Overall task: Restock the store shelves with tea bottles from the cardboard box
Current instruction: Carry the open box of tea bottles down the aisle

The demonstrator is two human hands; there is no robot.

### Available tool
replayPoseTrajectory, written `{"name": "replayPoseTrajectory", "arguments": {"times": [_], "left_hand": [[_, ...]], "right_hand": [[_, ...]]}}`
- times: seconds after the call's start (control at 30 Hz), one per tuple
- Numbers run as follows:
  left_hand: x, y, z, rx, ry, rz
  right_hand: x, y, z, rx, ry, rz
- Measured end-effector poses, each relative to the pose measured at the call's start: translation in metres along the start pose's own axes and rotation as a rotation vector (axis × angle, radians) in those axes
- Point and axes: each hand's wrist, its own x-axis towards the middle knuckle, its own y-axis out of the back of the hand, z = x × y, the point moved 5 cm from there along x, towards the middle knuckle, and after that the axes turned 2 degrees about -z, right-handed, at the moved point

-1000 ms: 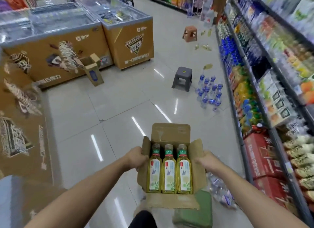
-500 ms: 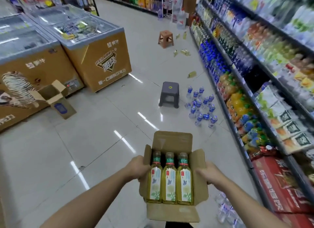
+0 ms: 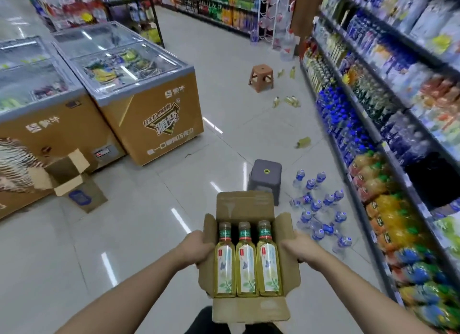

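Open brown cardboard box (image 3: 245, 206) held in both hands in a shop aisle.
The left hand (image 3: 196, 249) and right hand (image 3: 298, 249) grip its side flaps; three yellow-green tea bottles (image 3: 245, 264) sit side by side inside, caps toward the far flap. Beyond it, on the pale tiled floor (image 3: 124, 234), stands a grey plastic stool (image 3: 266, 177), with blue-capped clear water bottles (image 3: 321, 209) scattered to its right, near the stocked drink shelves (image 3: 388, 144). Glass-topped orange chest freezers (image 3: 154, 119) stand at the left.
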Motion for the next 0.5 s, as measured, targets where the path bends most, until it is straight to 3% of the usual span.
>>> {"name": "replayPoseTrajectory", "arguments": {"times": [0.23, 0.5], "left_hand": [[0.179, 0.146, 0.074, -0.016, -0.017, 0.009], [0.384, 0.329, 0.172, 0.069, -0.025, -0.068]], "right_hand": [[0.176, 0.059, -0.15, -0.035, 0.035, 0.019], [0.366, 0.109, -0.315, 0.101, -0.022, 0.078]]}}
